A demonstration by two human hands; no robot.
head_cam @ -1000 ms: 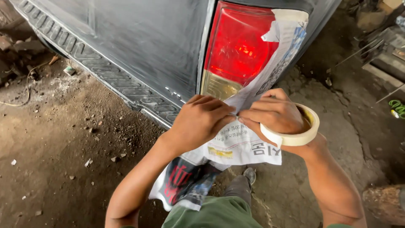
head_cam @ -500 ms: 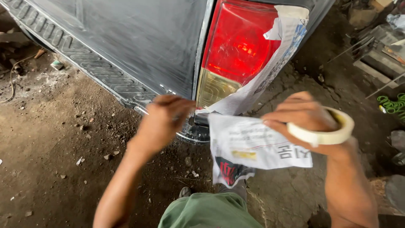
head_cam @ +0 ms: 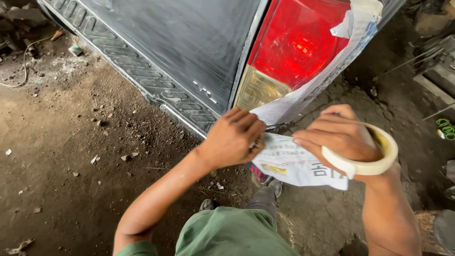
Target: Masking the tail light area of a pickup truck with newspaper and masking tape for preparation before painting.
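Note:
A sheet of printed newspaper (head_cam: 294,163) hangs from the lower edge of a red tail lamp (head_cam: 296,45) on a dark vehicle body (head_cam: 180,42). My left hand (head_cam: 234,137) pinches the paper's left edge just below the lamp's amber corner. My right hand (head_cam: 343,135) holds the paper's right part, fingers pointing left. A roll of cream masking tape (head_cam: 374,154) sits like a bracelet around my right wrist. More newspaper (head_cam: 341,66) is taped along the lamp's right side.
A ribbed black bumper step (head_cam: 142,80) runs diagonally from the top left. The ground is dirt with small stones. A wire (head_cam: 23,78) lies at the far left. Metal rods and a green coil (head_cam: 444,127) sit at the right. My green trousers (head_cam: 227,234) and shoes show below.
My left hand moved back to the right and took the paper's left edge. The sheet now hangs shorter, folded up closer under the lamp. The view has come nearer.

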